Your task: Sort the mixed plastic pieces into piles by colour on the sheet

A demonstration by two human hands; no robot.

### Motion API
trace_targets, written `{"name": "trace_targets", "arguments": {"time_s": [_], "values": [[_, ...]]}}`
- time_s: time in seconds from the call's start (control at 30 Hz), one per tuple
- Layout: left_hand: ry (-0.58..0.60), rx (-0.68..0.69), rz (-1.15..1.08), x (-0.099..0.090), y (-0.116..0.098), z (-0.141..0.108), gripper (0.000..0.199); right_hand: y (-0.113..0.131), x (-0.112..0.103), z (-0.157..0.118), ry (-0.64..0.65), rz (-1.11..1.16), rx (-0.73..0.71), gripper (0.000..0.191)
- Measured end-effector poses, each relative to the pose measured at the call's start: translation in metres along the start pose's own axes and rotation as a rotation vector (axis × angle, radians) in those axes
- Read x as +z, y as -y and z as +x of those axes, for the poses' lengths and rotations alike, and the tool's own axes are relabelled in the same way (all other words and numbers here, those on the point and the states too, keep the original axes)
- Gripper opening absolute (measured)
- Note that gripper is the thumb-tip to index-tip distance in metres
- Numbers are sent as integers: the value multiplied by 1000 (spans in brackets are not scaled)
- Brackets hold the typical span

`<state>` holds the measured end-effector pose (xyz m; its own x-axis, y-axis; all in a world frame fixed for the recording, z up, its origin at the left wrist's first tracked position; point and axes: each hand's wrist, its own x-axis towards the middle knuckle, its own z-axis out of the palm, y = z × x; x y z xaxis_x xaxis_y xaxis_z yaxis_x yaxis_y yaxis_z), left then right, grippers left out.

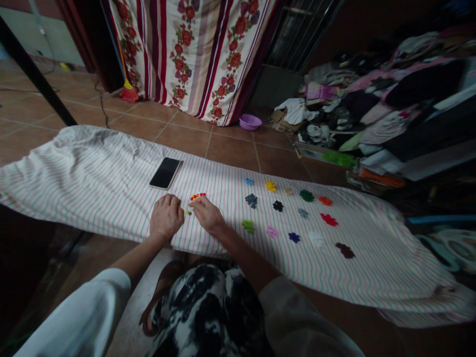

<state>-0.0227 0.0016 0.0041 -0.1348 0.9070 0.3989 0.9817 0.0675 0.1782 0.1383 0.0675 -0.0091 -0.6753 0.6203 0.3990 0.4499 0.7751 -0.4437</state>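
On the striped cloth, my left hand (167,215) rests with its fingers curled under; whatever lies inside them is hidden. My right hand (206,213) is just to its right, thumb and fingers pinched together over the cloth. Anything in that pinch is too small to make out. Beyond its fingertips is a short curved row of tiny red and yellow pieces (197,196). Between both hands lie a few green and yellow bits (188,212). Farther right, small piles sorted by colour are spread out, among them a yellow pile (270,186), a black pile (277,206) and a brown pile (345,250).
A dark-screened phone (165,173) lies beyond my left hand. The striped cloth (111,183) covers a long, low surface. Past it are a floral curtain (201,54), a purple basin (250,122), a red broom (129,92) and heaped clothes (372,99) at the right.
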Motion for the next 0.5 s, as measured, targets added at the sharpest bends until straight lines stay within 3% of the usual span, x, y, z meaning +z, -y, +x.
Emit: {"name": "trace_targets", "arguments": {"time_s": [0.23, 0.5], "values": [[13, 9, 33, -4, -2, 1, 17, -1, -1, -14, -142, 171, 7, 23], [27, 22, 41, -10, -3, 0, 22, 8, -18, -27, -193, 252, 189, 22]]}}
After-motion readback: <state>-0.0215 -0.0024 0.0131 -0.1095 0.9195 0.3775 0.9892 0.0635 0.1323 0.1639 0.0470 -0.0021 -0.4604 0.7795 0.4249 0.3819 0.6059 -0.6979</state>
